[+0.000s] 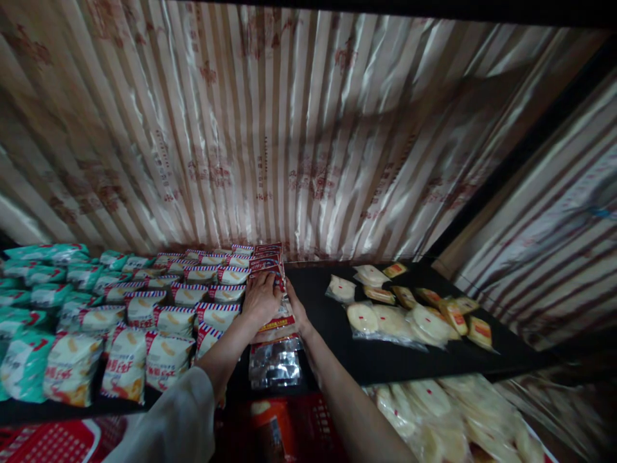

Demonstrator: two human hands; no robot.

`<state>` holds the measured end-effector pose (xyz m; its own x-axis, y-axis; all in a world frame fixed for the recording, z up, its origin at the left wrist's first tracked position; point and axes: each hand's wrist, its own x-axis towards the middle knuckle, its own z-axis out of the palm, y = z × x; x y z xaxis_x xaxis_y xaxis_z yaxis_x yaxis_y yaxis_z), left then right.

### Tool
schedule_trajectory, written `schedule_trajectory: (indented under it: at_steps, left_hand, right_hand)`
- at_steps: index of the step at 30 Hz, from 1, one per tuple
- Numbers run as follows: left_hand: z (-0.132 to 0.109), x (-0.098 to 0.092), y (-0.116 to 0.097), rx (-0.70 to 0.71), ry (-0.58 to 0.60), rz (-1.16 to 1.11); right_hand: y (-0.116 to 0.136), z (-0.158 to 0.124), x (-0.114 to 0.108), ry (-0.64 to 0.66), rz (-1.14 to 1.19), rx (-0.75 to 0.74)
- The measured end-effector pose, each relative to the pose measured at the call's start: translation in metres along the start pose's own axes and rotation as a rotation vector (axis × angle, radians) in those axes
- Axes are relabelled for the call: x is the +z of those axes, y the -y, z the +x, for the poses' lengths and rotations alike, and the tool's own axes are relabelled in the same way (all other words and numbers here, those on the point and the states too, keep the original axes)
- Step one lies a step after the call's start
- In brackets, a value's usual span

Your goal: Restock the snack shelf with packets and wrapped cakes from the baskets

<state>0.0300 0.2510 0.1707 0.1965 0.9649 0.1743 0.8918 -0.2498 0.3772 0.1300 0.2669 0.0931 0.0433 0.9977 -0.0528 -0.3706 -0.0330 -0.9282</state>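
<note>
Pale sleeve (pixel 176 415) lay nearest the camera. Left hand (pixel 261 299) rested on the red packets (pixel 276 325), right hand (pixel 297 310) along their right edge; couldn't tell if either gripped. Packets overlapped on the black shelf (pixel 321 299), beside white snack bags (pixel 124 363).

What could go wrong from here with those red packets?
The flat, glossy red packets overlap, so the left hand might push them askew. The shiny silver packaging lies near the front edge of the black shelf and could slip off. The left forearm passes close to puffy white snack bags and might tip one.
</note>
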Motion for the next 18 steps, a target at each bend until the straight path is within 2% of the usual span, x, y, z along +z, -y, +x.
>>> schedule_trajectory:
  at_steps: [6, 10, 13, 18]
  left_hand:
    - [-0.001, -0.002, 0.002, 0.009, -0.01, 0.035]
    - [0.0, -0.004, 0.0, 0.015, 0.004, 0.073]
    - [0.002, -0.005, -0.002, -0.032, 0.008, 0.035]
    - [0.005, -0.003, 0.001, -0.039, -0.023, 0.025]
  right_hand:
    - [-0.002, 0.0, 0.005, 0.008, -0.033, -0.029]
    - [0.001, -0.002, 0.001, 0.037, -0.021, -0.042]
    - [0.007, -0.004, -0.005, 0.045, -0.025, -0.019]
    - [0.016, -0.009, -0.006, -0.054, -0.114, -0.032]
